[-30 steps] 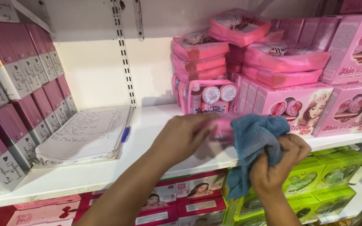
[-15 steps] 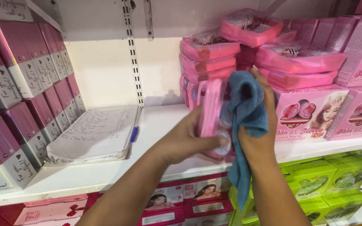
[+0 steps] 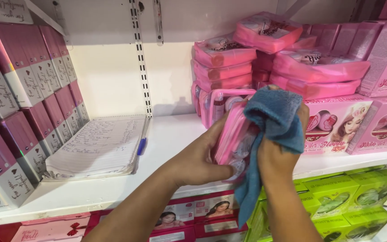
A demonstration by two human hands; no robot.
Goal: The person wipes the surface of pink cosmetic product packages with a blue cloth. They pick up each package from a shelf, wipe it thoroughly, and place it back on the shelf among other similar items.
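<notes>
My left hand [image 3: 200, 157] grips a pink clear-sided pouch [image 3: 234, 142] with small jars inside, held on edge in front of the white shelf [image 3: 113, 183]. My right hand [image 3: 277, 154] presses a blue cloth [image 3: 274, 117] against the pouch's top and right side. The cloth's tail hangs down below my hands. Both hands hover just above the shelf's front edge.
Stacked pink pouches [image 3: 224, 56] and pink boxes [image 3: 337, 122] fill the shelf's right side. An open notebook [image 3: 99, 145] with a blue pen [image 3: 142, 144] lies left of centre. Maroon-and-white boxes [image 3: 19, 89] line the left. Green boxes [image 3: 359, 197] sit on the shelf below.
The pouch went from lying flat to standing on edge. The blue cloth moved from its right end up over its top, and my right hand's fingers have curled over it.
</notes>
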